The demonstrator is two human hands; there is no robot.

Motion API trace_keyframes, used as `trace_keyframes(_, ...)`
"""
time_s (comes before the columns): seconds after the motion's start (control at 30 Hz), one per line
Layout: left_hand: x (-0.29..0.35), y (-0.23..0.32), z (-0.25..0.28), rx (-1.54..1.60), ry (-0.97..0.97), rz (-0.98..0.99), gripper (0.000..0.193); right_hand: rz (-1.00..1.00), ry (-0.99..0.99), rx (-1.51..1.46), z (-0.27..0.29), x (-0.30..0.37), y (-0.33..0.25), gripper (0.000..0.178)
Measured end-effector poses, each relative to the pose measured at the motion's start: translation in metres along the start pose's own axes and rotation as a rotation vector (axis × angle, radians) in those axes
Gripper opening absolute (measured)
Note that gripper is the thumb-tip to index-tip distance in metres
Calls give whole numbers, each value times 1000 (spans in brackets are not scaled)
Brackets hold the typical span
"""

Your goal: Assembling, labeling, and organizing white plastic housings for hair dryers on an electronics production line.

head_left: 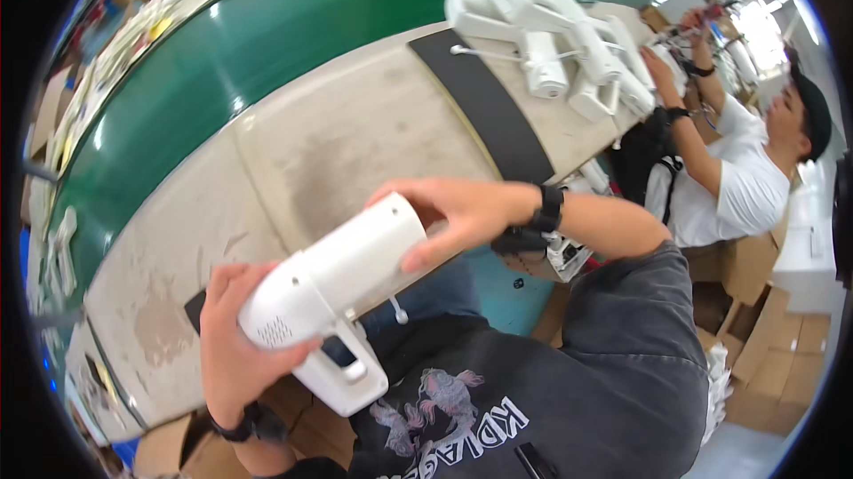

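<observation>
A white, pistol-shaped appliance (333,266) with a thick round barrel is held level just above the near edge of the workbench. My left hand (238,328) clasps its rounded end, which has a patch of small vent holes. At the barrel's other end, my right hand (458,217) curls around the rim, thumb on the near side. The looped handle (345,372) points down toward my body, with a dark opening in it. A short white cord with a small knob (401,314) hangs beside the barrel. The palm-side contact of both hands is hidden.
A worn beige workbench (329,150) runs along a green conveyor belt (293,43). On the bench lie a dark mat (484,106) and a pile of similar white appliances (560,43). At right, a co-worker (733,168) reaches over the bench; cardboard boxes (782,337) stand behind.
</observation>
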State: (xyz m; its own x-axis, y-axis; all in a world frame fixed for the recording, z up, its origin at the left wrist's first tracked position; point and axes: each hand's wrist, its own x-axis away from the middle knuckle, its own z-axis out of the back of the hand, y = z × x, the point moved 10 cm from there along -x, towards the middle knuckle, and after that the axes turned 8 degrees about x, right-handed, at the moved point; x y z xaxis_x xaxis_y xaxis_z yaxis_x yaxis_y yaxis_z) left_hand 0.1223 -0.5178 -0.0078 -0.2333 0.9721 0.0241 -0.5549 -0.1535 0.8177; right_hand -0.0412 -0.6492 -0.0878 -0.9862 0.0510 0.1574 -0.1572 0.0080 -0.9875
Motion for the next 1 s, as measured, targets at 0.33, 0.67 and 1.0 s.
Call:
trace_keyframes(0.33,-40,23,-12,504,247,-313,80,63,897,-61,95,183,-44,66)
trace_keyframes(0.67,-3,-51,41,554,421,-13,41,239,1693,-288,342,410,10,46)
trace_keyframes(1.0,47,-108,93,391,639,146,40,-406,1891,-94,348,440,75,74)
